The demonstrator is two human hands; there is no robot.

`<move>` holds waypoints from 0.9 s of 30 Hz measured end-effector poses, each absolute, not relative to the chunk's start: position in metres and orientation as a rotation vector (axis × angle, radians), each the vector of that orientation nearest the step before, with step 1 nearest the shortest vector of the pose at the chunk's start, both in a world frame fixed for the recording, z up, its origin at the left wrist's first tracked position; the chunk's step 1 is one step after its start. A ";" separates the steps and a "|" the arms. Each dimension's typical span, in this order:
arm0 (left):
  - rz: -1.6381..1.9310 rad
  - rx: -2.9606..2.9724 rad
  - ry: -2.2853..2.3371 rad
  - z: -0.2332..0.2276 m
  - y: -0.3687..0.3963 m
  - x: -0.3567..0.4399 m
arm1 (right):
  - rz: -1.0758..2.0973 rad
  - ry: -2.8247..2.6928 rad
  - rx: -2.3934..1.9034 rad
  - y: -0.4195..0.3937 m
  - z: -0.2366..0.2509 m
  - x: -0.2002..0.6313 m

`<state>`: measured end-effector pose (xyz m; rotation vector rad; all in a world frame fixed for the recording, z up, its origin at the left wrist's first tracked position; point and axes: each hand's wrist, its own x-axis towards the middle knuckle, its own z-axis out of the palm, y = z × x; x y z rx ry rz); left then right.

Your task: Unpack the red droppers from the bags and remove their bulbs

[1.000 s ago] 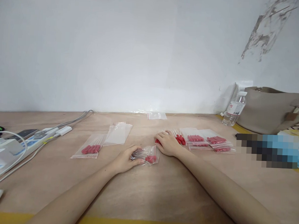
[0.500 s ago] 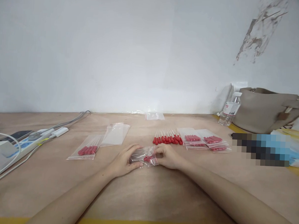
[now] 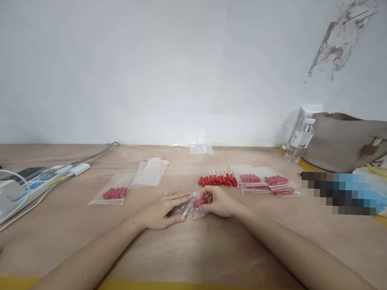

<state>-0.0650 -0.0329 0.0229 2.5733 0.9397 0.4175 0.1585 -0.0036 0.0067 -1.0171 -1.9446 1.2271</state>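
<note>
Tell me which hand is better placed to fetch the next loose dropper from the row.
Right, probably. The right hand pinches red bulbs at the bag mouth, just before the loose droppers; the left hand lies flat, pinning the bag.

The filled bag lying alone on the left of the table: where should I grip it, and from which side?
Pinch the filled bag at its far, flat end, coming from above. The red bulbs bunch at the near end, making it lumpy, while the thin stems leave the far part flat. Nothing crowds its sides.

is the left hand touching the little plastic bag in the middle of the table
Touching. The head view shows the left hand lying flat on the small clear zip bag, fingers pressed over its left part, while the right hand pinches the other end.
</note>
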 end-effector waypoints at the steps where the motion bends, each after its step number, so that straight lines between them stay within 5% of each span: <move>1: 0.398 2.577 0.935 0.024 -0.033 -0.065 | 1.302 -1.880 -1.021 -0.003 0.007 0.158; 8: 0.296 2.600 0.956 0.026 -0.034 -0.065 | 1.600 -1.580 -1.030 0.005 0.036 0.177; 13: 0.186 2.656 0.980 0.027 -0.034 -0.066 | 1.457 -1.518 -1.046 0.022 0.064 0.213; 20: 0.142 2.654 1.179 0.020 -0.039 -0.068 | 0.387 -1.687 -0.967 0.046 0.051 0.221; 27: 0.778 2.409 1.546 0.016 -0.028 -0.070 | -0.404 -2.423 -0.897 0.058 0.019 0.188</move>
